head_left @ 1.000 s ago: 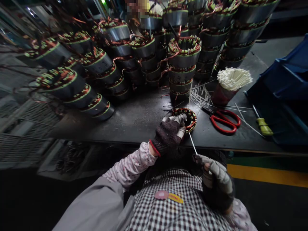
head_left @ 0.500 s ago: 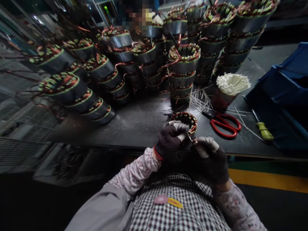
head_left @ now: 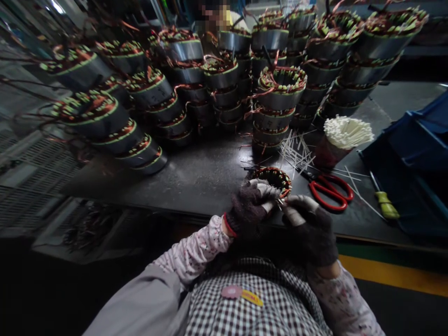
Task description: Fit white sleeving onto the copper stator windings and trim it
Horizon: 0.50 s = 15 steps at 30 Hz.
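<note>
A wound motor stator (head_left: 287,181) with copper windings and pale slot ends lies on the dark bench at its front edge. My left hand (head_left: 250,203), in a dark glove with taped fingertips, is closed over the near left part of its rim. My right hand (head_left: 311,228), gloved and taped alike, pinches at the near right of the rim. A small pale tip shows between the two hands, too small to name. Red-handled scissors (head_left: 325,204) rest just right of the stator. Behind them are loose thin white sticks or tubes (head_left: 297,151).
Stacked stators (head_left: 280,100) with loose wire ends line the back and left. A cup (head_left: 331,151) packed with white sticks stands at right, near a screwdriver (head_left: 387,205) and blue bins (head_left: 413,149). Beyond the stacks, a person is partly visible.
The view has shifted slightly, so the bench items sit further right. My right fingers have come closer to the left hand at the stator's rim.
</note>
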Available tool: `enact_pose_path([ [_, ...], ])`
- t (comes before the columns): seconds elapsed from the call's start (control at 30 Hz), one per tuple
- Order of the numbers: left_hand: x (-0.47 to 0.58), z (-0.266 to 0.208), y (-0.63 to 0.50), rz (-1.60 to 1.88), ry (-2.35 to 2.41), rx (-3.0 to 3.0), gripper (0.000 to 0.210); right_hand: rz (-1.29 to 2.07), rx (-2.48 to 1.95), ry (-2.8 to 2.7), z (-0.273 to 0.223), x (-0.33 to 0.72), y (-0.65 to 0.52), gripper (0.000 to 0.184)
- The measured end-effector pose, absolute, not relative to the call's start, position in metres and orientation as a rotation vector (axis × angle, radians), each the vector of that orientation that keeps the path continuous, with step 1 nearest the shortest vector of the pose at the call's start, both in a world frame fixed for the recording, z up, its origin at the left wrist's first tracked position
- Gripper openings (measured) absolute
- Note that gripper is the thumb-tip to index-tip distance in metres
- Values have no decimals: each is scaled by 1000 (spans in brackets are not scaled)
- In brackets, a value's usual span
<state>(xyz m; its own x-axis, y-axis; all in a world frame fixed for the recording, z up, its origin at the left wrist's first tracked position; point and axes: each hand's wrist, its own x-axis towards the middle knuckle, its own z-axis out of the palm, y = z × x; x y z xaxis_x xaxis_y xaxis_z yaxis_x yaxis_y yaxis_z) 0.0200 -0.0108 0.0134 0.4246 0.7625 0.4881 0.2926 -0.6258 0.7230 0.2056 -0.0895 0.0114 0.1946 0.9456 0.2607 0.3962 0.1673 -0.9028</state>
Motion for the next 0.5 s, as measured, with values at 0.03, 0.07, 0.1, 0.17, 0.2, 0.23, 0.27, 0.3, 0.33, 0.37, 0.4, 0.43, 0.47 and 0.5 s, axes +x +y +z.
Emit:
enact_pose_path([
  [0.03,20,14,-11,1130,886,2141,10,611,-1400,-1367,11,206,-92,15],
  [0.07,21,15,-10,1128,872,2150,11,565,-1386,-1365,11,206,-94,14],
  [0.1,21,15,-10,1126,856,2155,11,537,-1369,-1386,12,207,-94,13],
  [0.17,21,14,-10,1142,847,2139,10,540,-1355,-1455,15,206,-92,12],
  [0.2,21,13,-10,1147,850,2129,9,561,-1366,-1483,16,206,-89,12],
  [0.23,21,12,-10,1150,856,2121,10,591,-1390,-1502,18,205,-87,13],
  [0.27,20,10,-9,1153,860,2121,10,614,-1415,-1513,19,205,-85,14],
  [0.3,20,8,-9,1165,846,2133,10,605,-1429,-1519,19,204,-83,15],
  [0.33,19,7,-8,1184,812,2157,11,567,-1428,-1534,19,204,-82,15],
  [0.37,18,5,-7,1207,771,2182,12,500,-1405,-1560,19,204,-81,16],
  [0.4,18,4,-6,1236,736,2202,12,410,-1362,-1597,18,204,-80,16],
  [0.43,17,3,-6,1258,715,2214,13,317,-1310,-1637,17,204,-78,17],
  [0.47,16,2,-5,1268,707,2219,13,230,-1258,-1675,17,205,-76,18],
  [0.5,16,2,-5,1263,718,2216,13,172,-1226,-1706,17,206,-74,18],
])
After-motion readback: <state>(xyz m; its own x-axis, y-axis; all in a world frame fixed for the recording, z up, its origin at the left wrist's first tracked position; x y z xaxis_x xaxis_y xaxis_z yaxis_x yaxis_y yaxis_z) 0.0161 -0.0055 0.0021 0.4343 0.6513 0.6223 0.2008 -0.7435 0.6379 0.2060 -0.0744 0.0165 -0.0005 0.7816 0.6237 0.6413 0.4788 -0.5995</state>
